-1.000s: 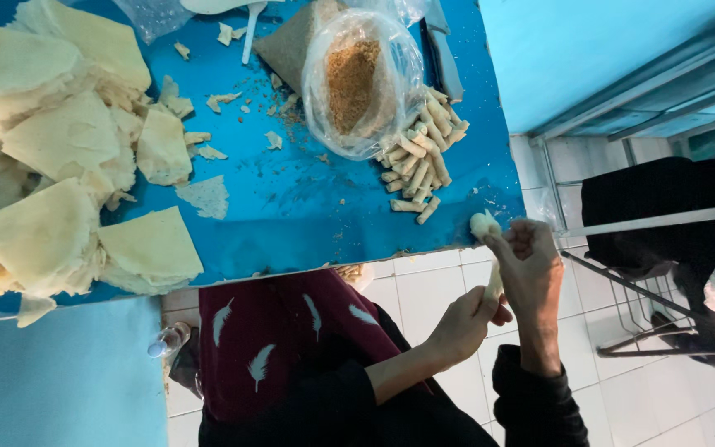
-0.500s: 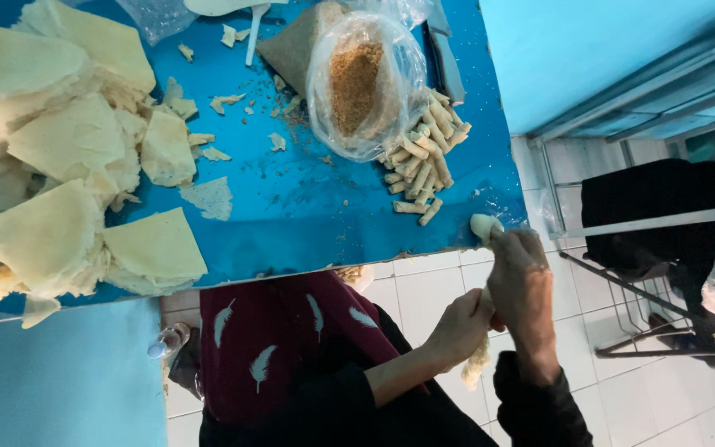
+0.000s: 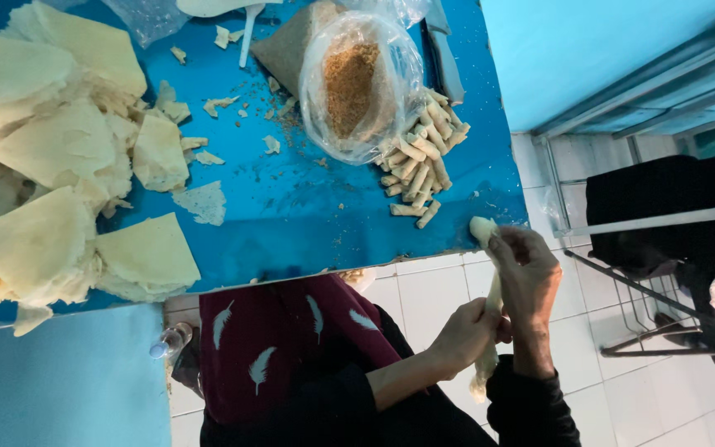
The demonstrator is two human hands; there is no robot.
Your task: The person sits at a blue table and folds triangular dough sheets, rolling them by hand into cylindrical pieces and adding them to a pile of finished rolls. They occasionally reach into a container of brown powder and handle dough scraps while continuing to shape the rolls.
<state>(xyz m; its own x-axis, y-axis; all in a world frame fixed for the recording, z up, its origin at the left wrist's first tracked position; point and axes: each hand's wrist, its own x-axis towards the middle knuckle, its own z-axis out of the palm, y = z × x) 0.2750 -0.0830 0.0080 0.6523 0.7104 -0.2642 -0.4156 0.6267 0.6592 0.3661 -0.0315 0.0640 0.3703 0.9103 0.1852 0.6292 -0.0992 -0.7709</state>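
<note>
Running lengthwise from far to near, a long pale pastry roll (image 3: 490,290) hangs just off the near right corner of the blue table (image 3: 291,223), over the white tiled floor (image 3: 424,290). Its far tip pokes past the right hand (image 3: 530,273), whose fingers curl closed around the upper part. The left hand (image 3: 467,331) is wrapped shut around the lower part, both forearms reaching in from the near side. On the table nearby lie a pile of finished rolls (image 3: 424,157), a clear bag of brown filling (image 3: 353,87) and, far left, stacked pastry sheets (image 3: 51,165).
</note>
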